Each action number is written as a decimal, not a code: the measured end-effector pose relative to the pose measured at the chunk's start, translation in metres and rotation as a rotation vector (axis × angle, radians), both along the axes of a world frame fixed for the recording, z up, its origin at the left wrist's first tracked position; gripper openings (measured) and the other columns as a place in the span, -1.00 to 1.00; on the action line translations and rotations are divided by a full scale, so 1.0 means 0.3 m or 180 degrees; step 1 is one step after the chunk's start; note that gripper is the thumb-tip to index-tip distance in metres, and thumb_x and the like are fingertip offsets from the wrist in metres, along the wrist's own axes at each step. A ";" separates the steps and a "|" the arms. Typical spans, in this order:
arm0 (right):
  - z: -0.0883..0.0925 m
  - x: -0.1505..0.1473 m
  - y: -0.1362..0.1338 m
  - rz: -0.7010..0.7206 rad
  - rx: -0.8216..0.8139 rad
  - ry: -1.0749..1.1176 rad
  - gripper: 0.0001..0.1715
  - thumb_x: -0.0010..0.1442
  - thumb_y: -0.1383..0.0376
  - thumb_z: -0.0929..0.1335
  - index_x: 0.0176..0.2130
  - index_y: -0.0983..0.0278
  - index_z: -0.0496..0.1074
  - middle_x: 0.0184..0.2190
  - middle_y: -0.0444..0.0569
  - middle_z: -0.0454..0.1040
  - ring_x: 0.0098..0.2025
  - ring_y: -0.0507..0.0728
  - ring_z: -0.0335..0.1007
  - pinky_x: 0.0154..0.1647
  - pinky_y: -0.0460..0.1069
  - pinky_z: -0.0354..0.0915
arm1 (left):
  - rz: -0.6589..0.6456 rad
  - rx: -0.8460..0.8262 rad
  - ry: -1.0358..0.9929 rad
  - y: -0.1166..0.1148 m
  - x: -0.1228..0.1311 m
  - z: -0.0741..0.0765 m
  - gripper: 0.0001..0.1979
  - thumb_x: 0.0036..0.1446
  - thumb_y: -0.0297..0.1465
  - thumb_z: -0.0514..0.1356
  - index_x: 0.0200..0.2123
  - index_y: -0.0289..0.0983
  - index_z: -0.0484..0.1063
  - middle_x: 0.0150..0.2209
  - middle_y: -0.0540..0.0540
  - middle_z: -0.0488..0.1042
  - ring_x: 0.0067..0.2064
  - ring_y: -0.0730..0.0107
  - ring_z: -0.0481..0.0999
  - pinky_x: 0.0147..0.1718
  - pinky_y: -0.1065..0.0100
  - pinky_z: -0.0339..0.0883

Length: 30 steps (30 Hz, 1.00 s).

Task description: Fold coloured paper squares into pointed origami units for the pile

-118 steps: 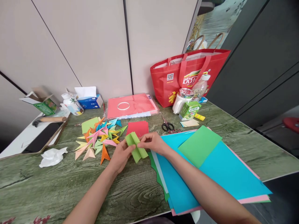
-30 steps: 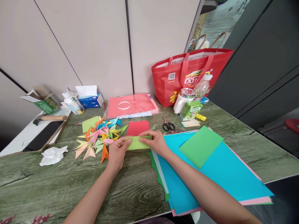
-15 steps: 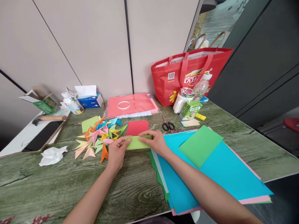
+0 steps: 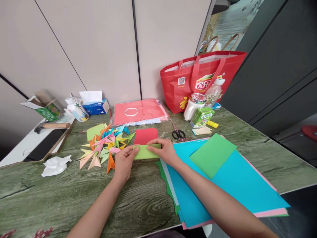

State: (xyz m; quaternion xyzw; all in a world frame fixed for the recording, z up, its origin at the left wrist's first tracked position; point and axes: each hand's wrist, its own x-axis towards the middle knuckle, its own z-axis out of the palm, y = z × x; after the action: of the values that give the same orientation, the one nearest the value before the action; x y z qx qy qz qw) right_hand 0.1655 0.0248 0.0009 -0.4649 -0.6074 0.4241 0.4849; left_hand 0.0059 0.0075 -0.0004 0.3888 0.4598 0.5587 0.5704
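Observation:
A folded light-green paper strip (image 4: 146, 152) is held level between my two hands, close above the wooden table. My left hand (image 4: 124, 161) pinches its left end, thumb on the near face. My right hand (image 4: 165, 151) grips its right part, with the thumb on the front and the fingers behind the top edge. Just beyond the strip lies a red paper square (image 4: 146, 135). Beside my left hand is a pile of folded paper pieces (image 4: 101, 145) in several colours. Under my right forearm are large blue sheets (image 4: 223, 185), with a green square (image 4: 213, 155) on top.
Black-handled scissors (image 4: 178, 133) lie behind my right hand. Farther back stand a white mug (image 4: 191, 109), a green carton (image 4: 202, 117) and a red bag (image 4: 175, 89). At left are a crumpled tissue (image 4: 55, 165), a phone (image 4: 46, 144), a hammer (image 4: 55, 125) and a tissue box (image 4: 95, 107).

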 end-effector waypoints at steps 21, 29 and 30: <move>0.001 0.003 0.001 0.0072 0.0023 -0.0026 -0.83 -0.09 0.28 0.39 -0.41 0.31 0.49 -0.42 -0.06 0.53 -0.36 0.09 0.41 -0.35 -0.07 0.28 | 0.0031 -0.0017 0.0022 0.004 -0.003 -0.006 -0.72 -0.24 -0.35 0.32 -0.36 -0.32 0.52 -0.51 -0.07 0.55 -0.50 0.37 0.49 -0.50 0.42 0.32; 0.003 0.000 0.004 -0.0017 0.0027 0.0095 -0.75 -0.13 0.27 0.41 -0.36 0.31 0.48 -0.36 -0.04 0.51 -0.31 0.10 0.40 -0.31 -0.06 0.27 | 0.0158 0.0082 0.0164 -0.001 0.001 0.004 -0.78 -0.23 -0.35 0.32 -0.41 -0.30 0.51 -0.55 -0.02 0.53 -0.58 0.47 0.41 -0.55 0.47 0.27; 0.002 0.001 0.006 -0.0030 0.0039 0.0120 -0.75 -0.14 0.26 0.42 -0.36 0.30 0.48 -0.36 -0.04 0.51 -0.32 0.09 0.39 -0.33 -0.07 0.26 | 0.0174 0.0106 0.0163 0.000 0.001 0.004 -0.79 -0.23 -0.36 0.31 -0.42 -0.30 0.51 -0.56 -0.02 0.52 -0.58 0.49 0.40 -0.55 0.47 0.27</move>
State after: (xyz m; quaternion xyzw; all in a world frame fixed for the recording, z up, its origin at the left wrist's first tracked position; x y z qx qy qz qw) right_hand 0.1659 0.0265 0.0015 -0.4567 -0.5985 0.4268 0.5010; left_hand 0.0062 0.0073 0.0007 0.3998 0.4753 0.5714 0.5364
